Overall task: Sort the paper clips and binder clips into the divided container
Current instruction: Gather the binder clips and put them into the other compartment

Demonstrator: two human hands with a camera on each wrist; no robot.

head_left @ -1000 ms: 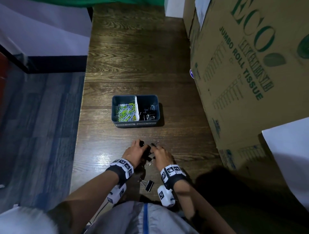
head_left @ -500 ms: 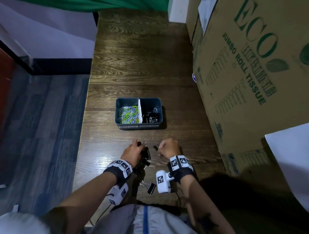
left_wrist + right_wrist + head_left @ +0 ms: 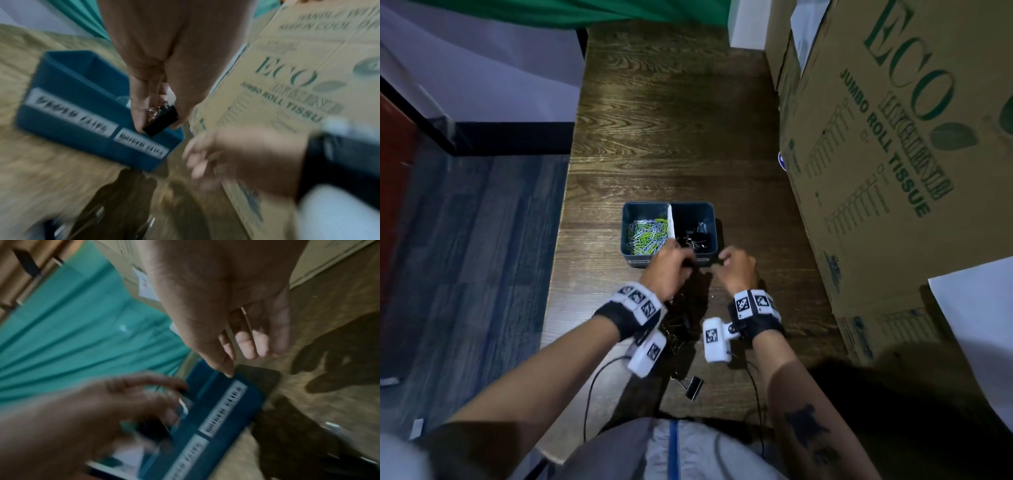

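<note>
The blue divided container stands mid-table, with green and white paper clips in its left half and black binder clips in its right half. My left hand hovers at the container's near wall and pinches a black binder clip. My right hand is just right of it with curled fingers; a thin wire shows between them, seemingly a small clip. Loose binder clips lie under my left wrist, and another binder clip lies near the table's front edge.
A tall cardboard box walls off the table's right side, close to the container. A white sheet leans at the lower right. The table's left edge drops to blue carpet. Cables trail from my wrists.
Both hands have lifted from the clip pile and moved forward to the container's near wall, the left carrying a black binder clip.
</note>
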